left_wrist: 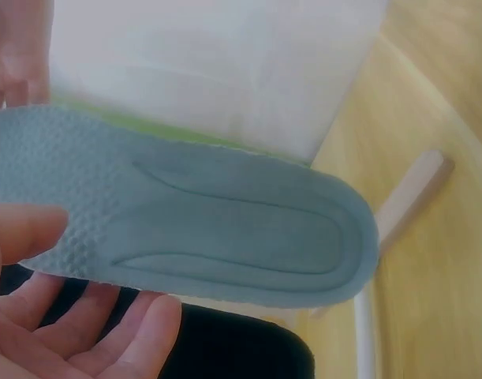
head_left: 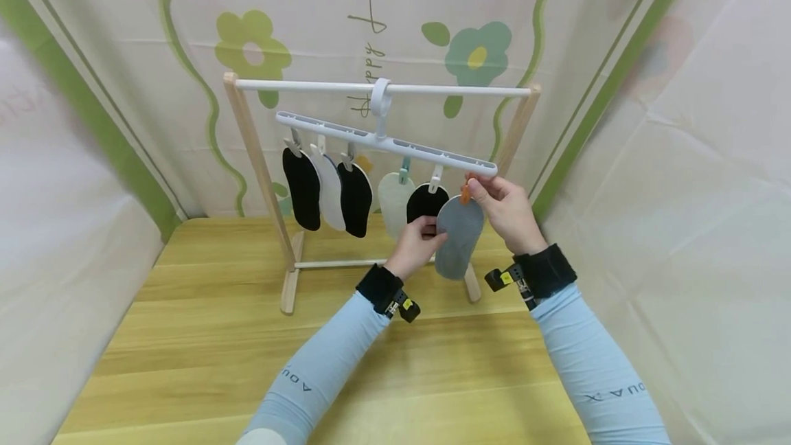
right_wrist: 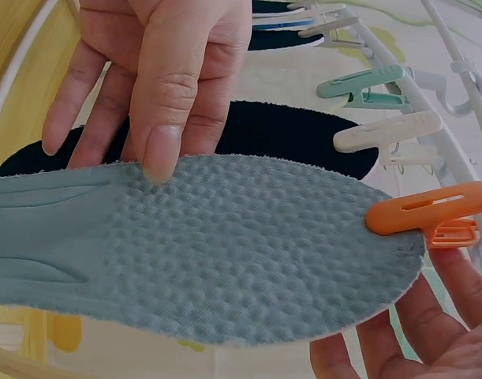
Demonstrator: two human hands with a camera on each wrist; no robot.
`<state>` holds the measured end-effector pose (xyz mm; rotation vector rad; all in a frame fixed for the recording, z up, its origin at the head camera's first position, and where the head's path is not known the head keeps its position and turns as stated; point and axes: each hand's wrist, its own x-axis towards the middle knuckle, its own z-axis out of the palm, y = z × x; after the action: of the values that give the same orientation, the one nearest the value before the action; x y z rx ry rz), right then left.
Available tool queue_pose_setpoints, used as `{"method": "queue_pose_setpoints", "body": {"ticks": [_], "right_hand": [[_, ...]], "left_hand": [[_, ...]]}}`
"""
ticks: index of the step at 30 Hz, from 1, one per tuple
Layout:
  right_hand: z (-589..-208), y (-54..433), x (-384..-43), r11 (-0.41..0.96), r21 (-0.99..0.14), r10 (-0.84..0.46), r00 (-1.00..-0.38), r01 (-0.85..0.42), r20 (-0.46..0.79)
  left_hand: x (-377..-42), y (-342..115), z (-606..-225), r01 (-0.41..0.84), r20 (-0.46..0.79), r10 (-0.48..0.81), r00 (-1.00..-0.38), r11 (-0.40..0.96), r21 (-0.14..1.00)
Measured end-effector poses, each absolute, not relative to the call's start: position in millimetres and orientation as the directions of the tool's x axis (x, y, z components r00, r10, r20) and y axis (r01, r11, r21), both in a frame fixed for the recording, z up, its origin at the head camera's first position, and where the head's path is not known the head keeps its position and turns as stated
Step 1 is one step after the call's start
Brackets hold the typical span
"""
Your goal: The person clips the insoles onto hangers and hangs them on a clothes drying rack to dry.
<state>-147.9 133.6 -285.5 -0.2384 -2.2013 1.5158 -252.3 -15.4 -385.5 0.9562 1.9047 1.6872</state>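
Note:
A grey insole (head_left: 459,239) with a dimpled front part (right_wrist: 256,253) and a moulded heel (left_wrist: 248,229) hangs from an orange clip (head_left: 466,189) at the right end of a white hanger (head_left: 426,151). My left hand (head_left: 415,247) pinches the insole by its side edge, thumb on the dimpled face and fingers behind. Up at the orange clip, my right hand (head_left: 507,215) pinches it between thumb and forefinger, while its other fingers (right_wrist: 430,324) reach behind the insole's tip. Just behind hangs a black insole (right_wrist: 288,134) in a white clip (right_wrist: 390,130).
A pale insole (head_left: 395,201) hangs from a green clip (head_left: 404,170). Two black insoles (head_left: 301,187) and a white one (head_left: 329,191) hang on the hanger's left half. The hanger tilts down rightward from the rack's white rod (head_left: 296,85). The wooden rack (head_left: 256,163) stands on a table (head_left: 204,335).

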Motion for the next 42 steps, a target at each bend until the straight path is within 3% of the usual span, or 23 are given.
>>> {"method": "queue_pose_setpoints", "body": {"ticks": [42], "right_hand": [[-290, 155, -136, 0.431, -0.901, 0.398, -0.886, -0.050, 0.240]], "left_hand": [[-253, -21, -393, 0.252, 0.119, 0.733, -0.669, 0.074, 0.965]]}}
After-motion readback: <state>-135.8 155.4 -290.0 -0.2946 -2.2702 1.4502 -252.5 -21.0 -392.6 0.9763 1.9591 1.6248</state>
